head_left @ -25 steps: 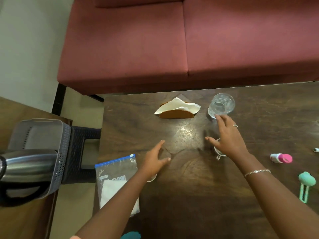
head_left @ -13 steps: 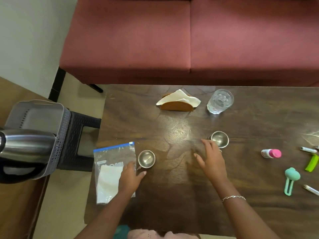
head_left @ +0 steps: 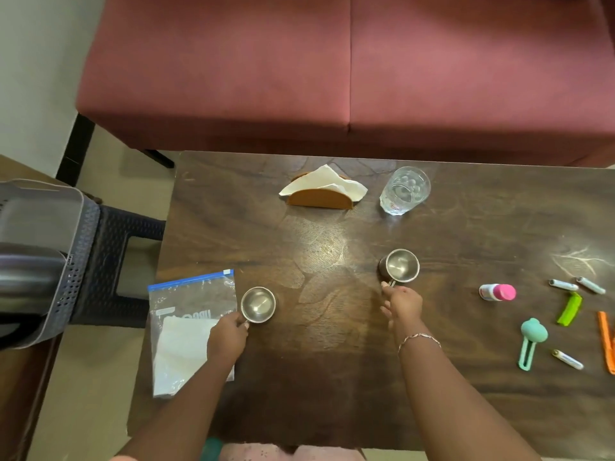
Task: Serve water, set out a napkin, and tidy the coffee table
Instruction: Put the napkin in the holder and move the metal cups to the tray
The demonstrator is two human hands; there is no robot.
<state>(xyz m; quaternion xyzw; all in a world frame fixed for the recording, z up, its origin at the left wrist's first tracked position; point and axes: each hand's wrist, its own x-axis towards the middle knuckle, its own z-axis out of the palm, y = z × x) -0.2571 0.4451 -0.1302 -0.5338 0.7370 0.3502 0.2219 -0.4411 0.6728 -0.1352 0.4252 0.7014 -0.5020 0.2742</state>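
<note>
Cup held by L hand, 2nd cup by R hand.

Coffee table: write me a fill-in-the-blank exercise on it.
1. The napkin holder stands beside a drinking ____.
2. The left hand grips a steel cup next to the zip ____.
3. The small bottle has a ____ cap.
Missing: glass; bag; pink.
</note>
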